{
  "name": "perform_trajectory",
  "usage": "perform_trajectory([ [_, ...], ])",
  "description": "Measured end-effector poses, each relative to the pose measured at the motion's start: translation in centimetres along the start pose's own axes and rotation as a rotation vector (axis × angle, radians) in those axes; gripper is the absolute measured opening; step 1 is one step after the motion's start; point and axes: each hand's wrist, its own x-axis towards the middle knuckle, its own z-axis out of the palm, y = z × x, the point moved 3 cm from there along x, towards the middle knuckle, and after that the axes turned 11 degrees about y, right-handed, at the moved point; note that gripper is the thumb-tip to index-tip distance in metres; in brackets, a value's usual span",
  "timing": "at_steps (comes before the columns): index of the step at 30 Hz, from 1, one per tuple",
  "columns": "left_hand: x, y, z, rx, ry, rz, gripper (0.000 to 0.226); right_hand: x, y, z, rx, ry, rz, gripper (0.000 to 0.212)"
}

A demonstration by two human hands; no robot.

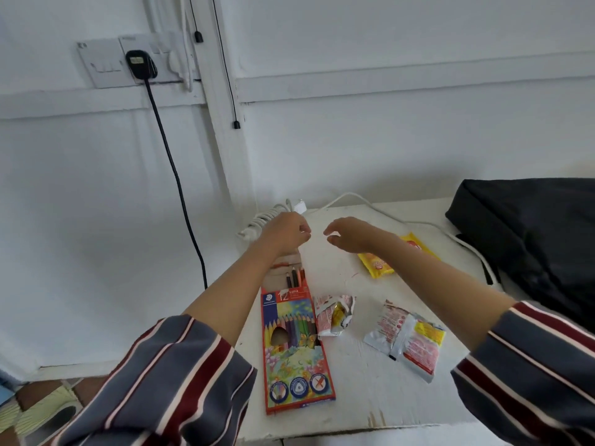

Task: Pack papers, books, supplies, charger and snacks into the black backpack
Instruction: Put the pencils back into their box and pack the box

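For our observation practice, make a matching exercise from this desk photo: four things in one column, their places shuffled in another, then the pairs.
1 pencil box
2 black backpack
3 yellow snack packet
4 black plug

A in the wall socket
B right end of the table
C table's left edge
D table's middle, towards the wall

Pairs: 1-C, 2-B, 3-D, 4-A

A white wall point(386, 140) stood behind the left hand point(286, 233). Up and left of it, a socket plate point(103, 62) held a black plug point(140, 64), its cable point(175, 175) hanging down. A white table point(370, 391) lay beneath, with floor point(35, 392) at lower left.
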Motion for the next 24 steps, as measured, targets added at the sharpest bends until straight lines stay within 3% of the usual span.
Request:
perform_trajectory([
  [10, 3.8, 15.3, 2.8, 0.081, -0.039, 0.255, 0.032, -7.0, 10.2, -7.6, -0.125, 0.091, 0.202, 0.040],
  [24, 3.7, 44.6, 13.9, -0.062, -0.123, 0.439, 0.031, -25.7, 33.6, -18.1, -0.140, 0.219, 0.440, 0.038],
])
